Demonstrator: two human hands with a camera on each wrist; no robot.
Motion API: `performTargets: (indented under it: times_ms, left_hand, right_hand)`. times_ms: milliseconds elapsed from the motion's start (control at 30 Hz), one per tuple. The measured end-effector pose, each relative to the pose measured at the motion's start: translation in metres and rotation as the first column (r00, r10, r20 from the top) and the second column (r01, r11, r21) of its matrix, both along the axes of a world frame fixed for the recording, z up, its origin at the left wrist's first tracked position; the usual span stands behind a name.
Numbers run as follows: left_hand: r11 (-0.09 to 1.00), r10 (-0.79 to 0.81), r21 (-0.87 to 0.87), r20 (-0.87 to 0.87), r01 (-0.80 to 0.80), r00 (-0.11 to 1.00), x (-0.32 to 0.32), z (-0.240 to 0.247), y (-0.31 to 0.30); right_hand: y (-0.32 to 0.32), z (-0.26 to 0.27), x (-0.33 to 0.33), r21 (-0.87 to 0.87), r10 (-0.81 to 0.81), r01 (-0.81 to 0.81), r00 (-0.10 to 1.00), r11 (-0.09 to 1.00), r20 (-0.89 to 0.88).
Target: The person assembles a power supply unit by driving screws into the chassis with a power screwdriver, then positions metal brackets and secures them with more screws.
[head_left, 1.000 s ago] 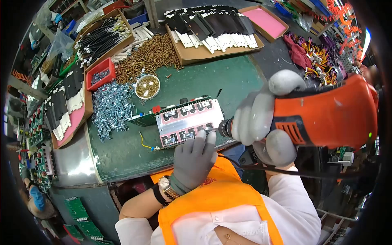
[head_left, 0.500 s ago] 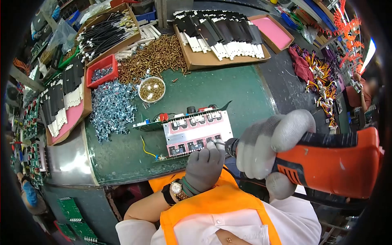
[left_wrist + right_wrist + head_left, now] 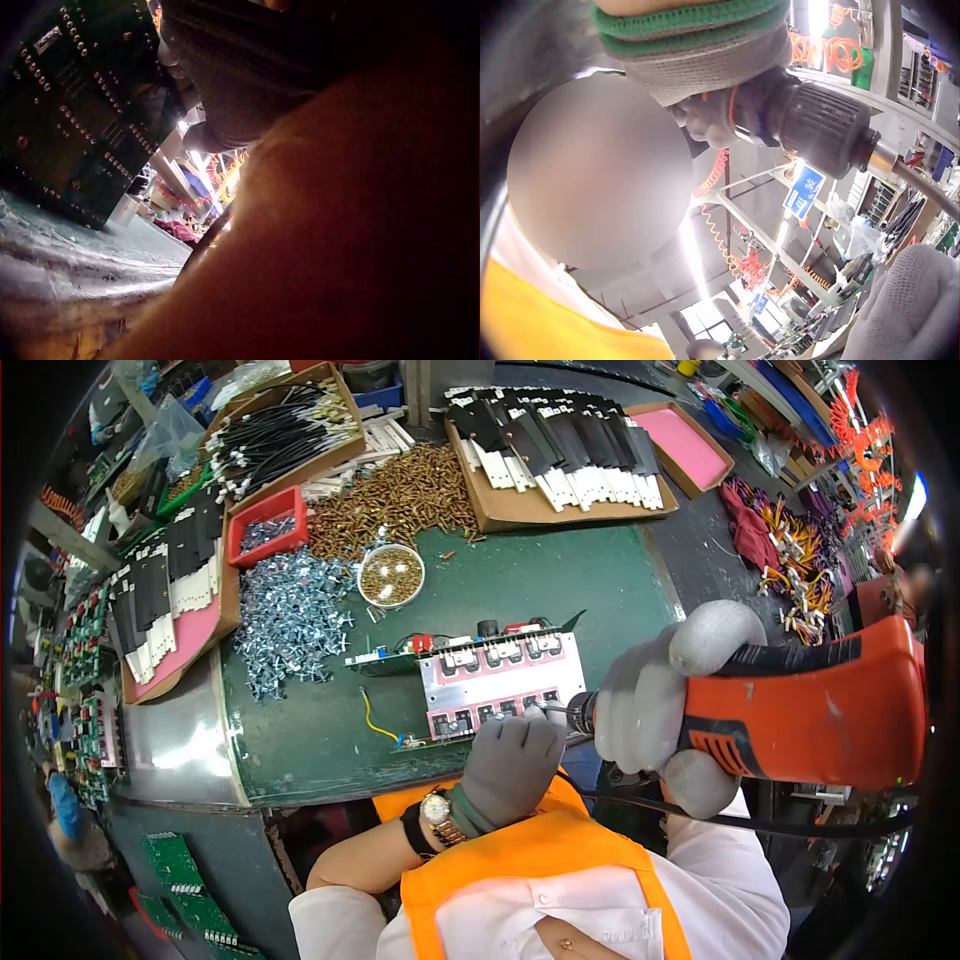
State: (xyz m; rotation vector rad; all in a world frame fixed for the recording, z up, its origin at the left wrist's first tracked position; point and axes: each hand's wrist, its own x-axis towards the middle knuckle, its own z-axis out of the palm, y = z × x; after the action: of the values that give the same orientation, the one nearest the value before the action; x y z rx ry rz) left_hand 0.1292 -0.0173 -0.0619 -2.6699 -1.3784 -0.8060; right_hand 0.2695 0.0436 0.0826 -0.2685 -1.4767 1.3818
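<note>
The gloved right hand grips an orange and black power drill, its bit pointing left to the plate's lower right part. In the right wrist view the black chuck shows. The gloved left hand lies at the front edge of a silver plate, fingers extended and slightly bent, fingertips beside the bit; whether they hold a small part is hidden. Two rows of black components on pink strips line the plate. Behind it stands a green circuit board; the left wrist view shows a board's soldered face.
Behind and left are a white bowl of small brass parts, a heap of silvery pieces, a red tray and a brass-coloured pile. A cardboard tray holds black and white strips. A yellow wire lies left of the plate.
The head view has shifted, so the bench appears farther right. The drill body tilted down, then partly levelled; its bit stays at the plate's lower right. The left fingers look more bent than at first.
</note>
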Motion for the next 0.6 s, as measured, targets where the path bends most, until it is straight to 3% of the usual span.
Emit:
performTargets:
  times_ms: [33, 67, 100, 167, 233, 300, 433, 533, 600]
  left_hand:
    - [0.997, -0.043, -0.055, 0.049, 0.046, 0.998, -0.005, 0.009, 0.003]
    - [0.967, -0.159, -0.173, 0.175, 0.189, 0.972, -0.019, 0.021, 0.008]
    - [0.968, -0.155, -0.173, 0.168, 0.183, 0.974, -0.034, 0.032, 0.014]
    - [0.872, -0.249, -0.270, 0.475, 0.409, 0.844, -0.065, 0.053, 0.029]
    - [0.906, -0.161, -0.325, 0.325, 0.270, 0.932, -0.092, 0.090, 0.053]
    - [0.949, -0.051, -0.280, 0.316, 0.144, 0.947, -0.107, 0.103, 0.082]
    - [0.860, -0.179, -0.461, 0.133, 0.220, 0.975, -0.127, 0.077, 0.187]
    - [0.779, -0.270, -0.616, -0.157, 0.119, 0.950, -0.101, 0.044, 0.246]
    - [0.783, -0.322, -0.621, -0.359, 0.033, 0.876, -0.077, 0.009, 0.274]
  right_hand:
    - [-0.001, -0.001, 0.001, -0.006, -0.002, 0.002, 1.000, 1.000, -0.004]
    - [-0.001, -0.001, 0.001, -0.013, -0.006, 0.006, 1.000, 1.000, -0.009]
    - [-0.002, -0.002, 0.002, -0.022, -0.012, 0.012, 1.000, 1.000, -0.012]
    - [-0.005, -0.005, 0.004, -0.030, -0.022, 0.022, 1.000, 0.999, -0.022]
    - [-0.009, -0.008, 0.008, -0.033, 0.022, -0.024, 0.998, 0.999, -0.066]
    - [-0.009, -0.008, 0.013, -0.028, 0.071, -0.074, 0.992, 0.997, -0.105]
    - [0.004, -0.001, 0.022, 0.018, 0.187, -0.186, 0.967, 0.982, -0.171]
    - [0.026, 0.008, 0.034, 0.113, 0.321, -0.304, 0.925, 0.946, -0.204]
    - [0.032, 0.011, 0.040, 0.153, 0.298, -0.267, 0.925, 0.952, -0.238]
